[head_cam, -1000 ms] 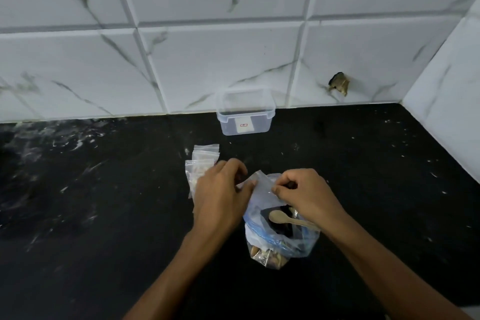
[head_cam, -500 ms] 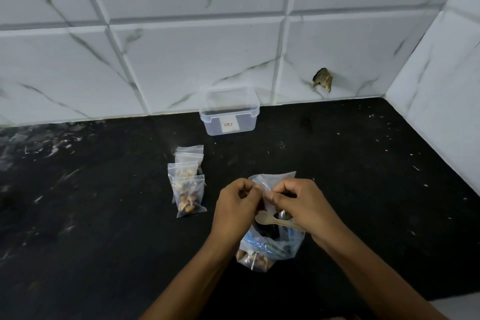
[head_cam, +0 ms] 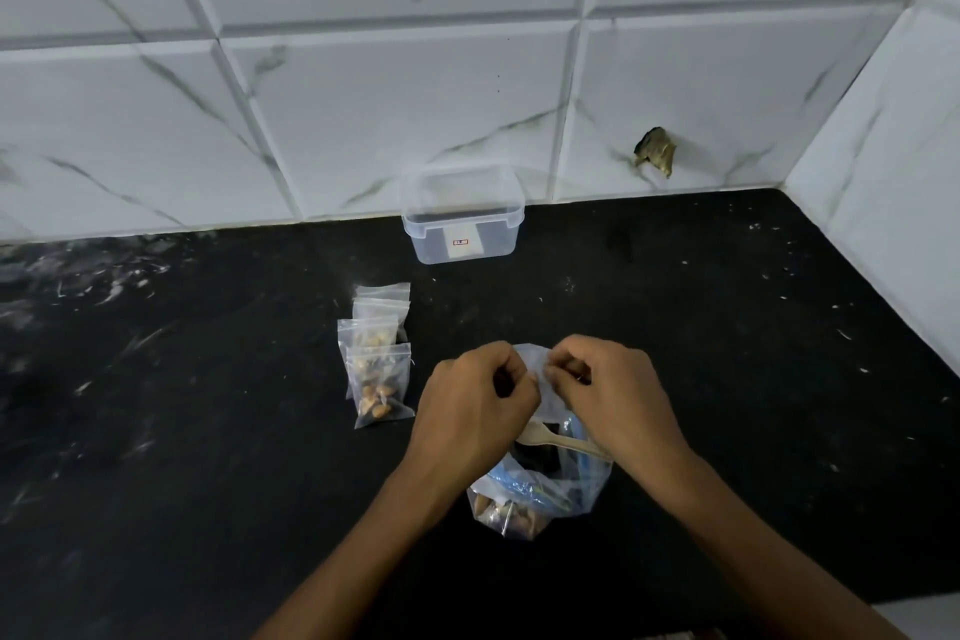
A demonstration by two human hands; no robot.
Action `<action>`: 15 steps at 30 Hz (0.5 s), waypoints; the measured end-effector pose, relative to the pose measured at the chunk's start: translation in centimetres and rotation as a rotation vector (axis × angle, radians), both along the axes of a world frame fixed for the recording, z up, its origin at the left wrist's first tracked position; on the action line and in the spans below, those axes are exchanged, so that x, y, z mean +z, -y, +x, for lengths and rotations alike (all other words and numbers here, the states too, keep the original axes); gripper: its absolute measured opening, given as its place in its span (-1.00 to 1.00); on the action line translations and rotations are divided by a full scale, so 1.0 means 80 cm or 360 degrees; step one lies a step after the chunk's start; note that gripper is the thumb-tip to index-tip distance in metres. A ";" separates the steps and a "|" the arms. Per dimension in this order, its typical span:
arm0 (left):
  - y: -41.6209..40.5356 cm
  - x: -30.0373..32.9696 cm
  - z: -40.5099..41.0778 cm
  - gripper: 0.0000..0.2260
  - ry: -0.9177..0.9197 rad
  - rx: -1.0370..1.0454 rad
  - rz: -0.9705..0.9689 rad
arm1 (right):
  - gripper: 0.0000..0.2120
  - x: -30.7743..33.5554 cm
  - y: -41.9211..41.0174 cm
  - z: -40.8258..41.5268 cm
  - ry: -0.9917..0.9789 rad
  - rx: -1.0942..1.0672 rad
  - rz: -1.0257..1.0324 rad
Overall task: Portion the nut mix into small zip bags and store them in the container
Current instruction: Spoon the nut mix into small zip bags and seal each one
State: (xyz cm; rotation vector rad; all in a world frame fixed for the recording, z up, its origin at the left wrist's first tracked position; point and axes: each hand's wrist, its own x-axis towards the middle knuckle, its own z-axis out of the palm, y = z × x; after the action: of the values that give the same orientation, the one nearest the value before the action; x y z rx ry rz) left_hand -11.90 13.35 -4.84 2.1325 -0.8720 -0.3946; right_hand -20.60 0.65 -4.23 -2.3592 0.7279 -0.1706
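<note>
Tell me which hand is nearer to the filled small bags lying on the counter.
Left. The left hand sits just right of the filled small bags, gripping an empty bag; the right hand grips it farther right.

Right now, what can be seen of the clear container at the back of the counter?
The clear plastic container is a small rectangular tub with rounded corners and a thicker rim. It stands upright and lidless on the black countertop, close to the tiled wall. A white label with a red mark sits on its front. It looks empty; nothing touches it.
</note>
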 end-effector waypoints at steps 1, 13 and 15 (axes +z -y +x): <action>-0.001 0.000 0.001 -0.92 0.0038 -0.0031 -0.0049 | -0.95 0.002 0.002 0.001 0.0022 -0.0033 0.0020; 0.001 -0.032 0.012 -0.33 0.0480 -0.0315 -0.0114 | -0.83 0.017 0.000 0.006 0.0083 -0.0064 0.0218; 0.000 -0.032 0.013 -0.38 0.0469 -0.0312 -0.0155 | -0.85 0.017 -0.001 0.005 0.0096 -0.0028 0.0168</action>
State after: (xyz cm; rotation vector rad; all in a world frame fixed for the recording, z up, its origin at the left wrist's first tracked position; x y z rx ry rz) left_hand -10.89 13.38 -7.41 2.0511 -1.2484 -0.1323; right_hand -20.20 0.75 -2.91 -2.2382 0.7115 -0.2051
